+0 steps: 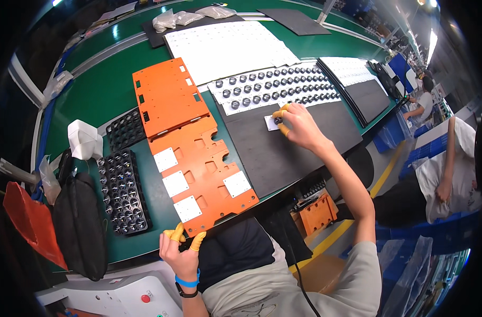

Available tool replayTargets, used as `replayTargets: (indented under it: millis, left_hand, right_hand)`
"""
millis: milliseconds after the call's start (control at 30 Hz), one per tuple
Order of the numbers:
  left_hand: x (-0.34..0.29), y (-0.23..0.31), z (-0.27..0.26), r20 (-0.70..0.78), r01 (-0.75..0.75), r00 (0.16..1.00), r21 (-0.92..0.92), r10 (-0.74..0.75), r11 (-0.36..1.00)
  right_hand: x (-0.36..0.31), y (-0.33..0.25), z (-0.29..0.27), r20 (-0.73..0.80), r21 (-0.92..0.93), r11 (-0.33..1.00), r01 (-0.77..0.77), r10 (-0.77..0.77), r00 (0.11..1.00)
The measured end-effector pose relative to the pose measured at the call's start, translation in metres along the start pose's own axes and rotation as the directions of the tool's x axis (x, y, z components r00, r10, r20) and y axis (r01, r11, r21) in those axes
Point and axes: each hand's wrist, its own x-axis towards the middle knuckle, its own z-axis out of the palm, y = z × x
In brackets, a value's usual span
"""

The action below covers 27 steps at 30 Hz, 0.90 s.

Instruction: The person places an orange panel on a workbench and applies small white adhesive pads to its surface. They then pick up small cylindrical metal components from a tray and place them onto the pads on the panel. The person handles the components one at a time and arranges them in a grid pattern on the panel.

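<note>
My right hand [303, 127], with yellow finger covers, pinches a small dark round part on a white square plate [271, 123], over the black mat [288, 153]. Beyond it lie rows of white plates bearing black round parts [256, 99]. My left hand [180, 253], also in yellow finger covers, is at the near edge of an orange fixture [212, 198]; its thumb and forefinger are apart, with nothing visible between them. Several white square plates [176, 184] sit in the fixture, and its hinged orange lid [169, 95] is folded back.
Left of the fixture stand a black tray of shiny round parts [123, 193] and another black tray [125, 130]. A white container [85, 139] is beside them. White sheets [225, 50] cover the far side. A seated person [444, 174] is at the right.
</note>
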Motion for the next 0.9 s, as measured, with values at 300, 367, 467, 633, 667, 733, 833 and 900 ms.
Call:
replayTargets:
  millis: [300, 367, 467, 633, 667, 733, 833, 900]
  left_hand:
    - [0.001, 0.000, -0.001, 0.019, 0.006, 1.000, 0.024, -0.006, 1.000]
    - [0.000, -0.002, -0.001, 0.017, 0.003, 1.000, 0.029, -0.004, 1.000]
    - [0.000, 0.000, -0.001, 0.014, 0.002, 1.000, 0.031, -0.003, 1.000]
    - [0.003, -0.001, -0.003, 0.040, -0.007, 0.999, 0.008, 0.007, 1.000]
    - [0.006, 0.001, -0.004, 0.052, -0.017, 0.998, 0.004, 0.017, 1.000]
    - [0.009, 0.005, -0.008, 0.088, 0.066, 0.994, -0.038, -0.063, 0.997]
    - [0.015, 0.017, -0.009, 0.090, 0.227, 0.971, -0.070, -0.221, 0.971]
    - [0.017, 0.018, -0.004, 0.076, 0.381, 0.924, -0.084, -0.375, 0.921]
  right_hand:
    - [0.011, 0.034, 0.007, -0.052, -0.124, 0.992, 0.009, -0.015, 0.999]
    - [0.013, 0.035, 0.007, -0.066, -0.147, 0.989, 0.015, -0.024, 0.998]
    - [0.014, 0.036, 0.007, -0.062, -0.163, 0.987, 0.006, -0.016, 0.998]
    - [0.015, 0.032, 0.007, -0.132, -0.177, 0.984, 0.009, -0.033, 0.991]
    - [0.013, 0.027, 0.007, -0.177, -0.182, 0.983, -0.009, -0.024, 0.984]
    - [0.011, 0.001, 0.008, -0.244, -0.113, 0.990, -0.084, 0.054, 0.968]
    - [0.000, -0.052, 0.013, 0.067, 0.194, 0.961, -0.196, 0.186, 0.980]
    - [-0.002, -0.092, 0.003, 0.381, 0.308, 0.899, -0.311, 0.183, 0.906]
